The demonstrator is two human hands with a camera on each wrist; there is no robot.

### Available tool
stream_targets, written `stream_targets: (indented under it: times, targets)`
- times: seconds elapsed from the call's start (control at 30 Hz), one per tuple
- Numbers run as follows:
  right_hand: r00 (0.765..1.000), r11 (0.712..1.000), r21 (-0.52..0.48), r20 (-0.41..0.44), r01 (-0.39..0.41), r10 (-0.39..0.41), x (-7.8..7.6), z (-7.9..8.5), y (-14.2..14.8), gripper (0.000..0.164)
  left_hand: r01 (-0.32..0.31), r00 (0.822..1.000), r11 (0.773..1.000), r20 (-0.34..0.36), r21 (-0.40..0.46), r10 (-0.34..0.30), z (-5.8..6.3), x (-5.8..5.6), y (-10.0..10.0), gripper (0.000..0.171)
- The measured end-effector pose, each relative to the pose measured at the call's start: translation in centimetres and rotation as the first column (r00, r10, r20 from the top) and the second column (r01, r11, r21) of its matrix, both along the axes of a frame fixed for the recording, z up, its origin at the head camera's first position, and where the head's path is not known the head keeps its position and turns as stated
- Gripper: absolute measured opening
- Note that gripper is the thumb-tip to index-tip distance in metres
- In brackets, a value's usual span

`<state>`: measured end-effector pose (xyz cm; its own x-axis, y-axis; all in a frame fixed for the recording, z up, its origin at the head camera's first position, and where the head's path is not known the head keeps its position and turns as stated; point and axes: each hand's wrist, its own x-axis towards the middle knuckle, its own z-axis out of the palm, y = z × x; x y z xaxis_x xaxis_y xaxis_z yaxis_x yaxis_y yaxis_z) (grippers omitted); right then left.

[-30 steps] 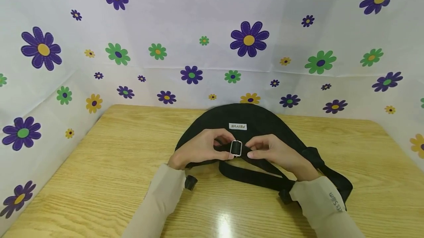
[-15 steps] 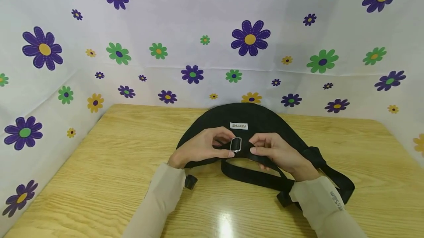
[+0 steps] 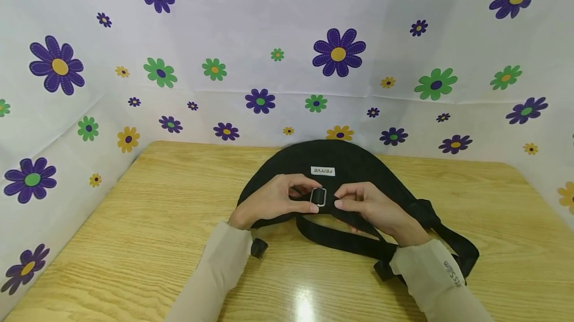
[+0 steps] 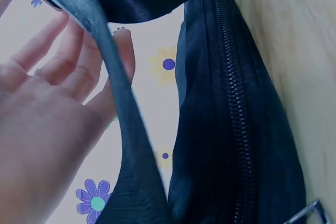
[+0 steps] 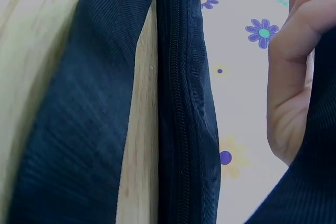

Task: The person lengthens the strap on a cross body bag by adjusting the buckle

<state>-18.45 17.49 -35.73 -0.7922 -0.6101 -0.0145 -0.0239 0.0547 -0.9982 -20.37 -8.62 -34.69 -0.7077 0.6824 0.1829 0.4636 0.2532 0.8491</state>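
Observation:
A black waist bag (image 3: 345,155) with a white label (image 3: 323,171) lies on the table, its curved side away from me. In front of it, my left hand (image 3: 275,200) pinches a silver strap slider (image 3: 325,197) between thumb and fingers. Black webbing runs through the slider. Just right of it, my right hand (image 3: 378,210) pinches the strap with thumb and forefinger. A loop of strap (image 3: 343,240) hangs below both hands. The left wrist view shows the hand's spread fingers (image 4: 73,66) behind the strap, beside the bag's zipper (image 4: 236,108).
A black buckle end (image 3: 258,247) lies by the left sleeve, and another black buckle piece (image 3: 384,269) by the right sleeve. More strap (image 3: 462,247) trails to the right. Flowered white cloth (image 3: 278,23) stands behind and left of the wooden table (image 3: 179,177).
The slider has risen slightly and tilted in the left fingers. My right hand shifted a little right along the strap, then back left toward the slider. The bag stays in place.

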Motion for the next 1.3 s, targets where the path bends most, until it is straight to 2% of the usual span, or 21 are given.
stream_targets:
  times: [0.23, 0.4, 0.57, 0.77, 0.93, 1.13, 1.3]
  targets:
    - [1.0, 1.0, -0.011, 0.0, 0.011, -0.011, 0.1, 0.0, -0.3, 0.01, -0.008, 1.0, 1.0, 0.009, 0.021, 0.008, -0.2, 0.1, 0.1, 0.041]
    - [1.0, 0.999, -0.042, 0.004, 0.019, -0.019, 0.2, -0.2, -0.5, 0.014, -0.008, 1.0, 1.0, -0.014, 0.019, 0.008, -0.2, 0.2, 0.1, 0.041]
    - [1.0, 0.998, -0.067, 0.0, 0.01, -0.01, 0.2, -0.3, -0.7, 0.016, 0.003, 0.999, 1.0, -0.034, 0.031, -0.002, -0.2, 0.2, 0.2, 0.04]
    - [1.0, 0.995, -0.095, -0.005, 0.001, -0.002, 0.3, -0.4, -1.0, 0.02, 0.03, 0.999, 0.998, -0.017, 0.058, -0.029, -0.1, 0.3, 0.3, 0.037]
    - [0.999, 0.989, -0.14, -0.031, -0.037, 0.033, 0.2, -0.6, -1.3, 0.026, 0.053, 0.999, 0.997, -0.016, 0.055, -0.052, 0.0, 0.4, 0.7, 0.035]
    - [0.997, 0.984, -0.167, -0.044, -0.063, 0.056, 0.1, -0.7, -1.3, 0.028, 0.051, 0.998, 0.998, -0.044, 0.043, -0.049, 0.1, 0.3, 0.6, 0.035]
    - [0.984, 0.959, -0.22, -0.049, -0.18, 0.174, -0.1, -0.8, -0.7, 0.031, 0.039, 0.997, 0.998, -0.067, 0.041, -0.036, 0.3, 0.2, 0.1, 0.036]
